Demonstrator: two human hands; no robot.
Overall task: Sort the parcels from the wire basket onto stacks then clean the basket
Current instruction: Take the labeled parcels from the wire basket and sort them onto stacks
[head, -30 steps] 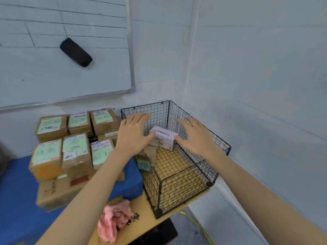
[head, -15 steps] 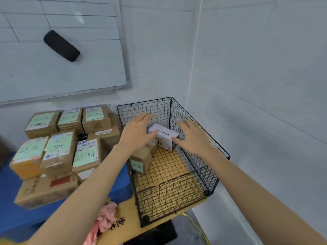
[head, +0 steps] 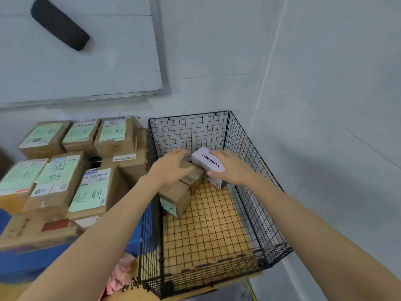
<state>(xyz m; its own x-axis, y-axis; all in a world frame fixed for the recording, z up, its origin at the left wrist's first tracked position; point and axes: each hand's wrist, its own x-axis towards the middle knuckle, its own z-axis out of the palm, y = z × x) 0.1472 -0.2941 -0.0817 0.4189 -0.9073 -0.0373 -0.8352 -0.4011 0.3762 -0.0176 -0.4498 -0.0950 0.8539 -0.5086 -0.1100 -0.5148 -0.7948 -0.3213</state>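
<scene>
Gripping the white box (head: 206,161) at the far end of the wire basket (head: 188,127) with the right hand (head: 233,169), fingers (head: 217,153) curled round it, long axis slanting toward the basket's back wall. Resting the left hand (head: 171,168) flat on the brown box (head: 195,178) touching it. Likely lifting left next, toward the stacks (head: 91,192).

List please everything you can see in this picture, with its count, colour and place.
Wire basket: one, black, right, near the wall corner.
White boxes: two, stacked, in the basket's far corner.
Brown parcels: two, in the basket, left side.
Stacked parcels: several, brown with green labels, left of the basket.
Cloth: one, pink, beside the basket's near left corner.
Whiteboard: one, white, upper left wall.
Eraser: one, black, on the whiteboard.
Left hand: rests on a brown parcel.
Right hand: fingers grip the top white box.
</scene>
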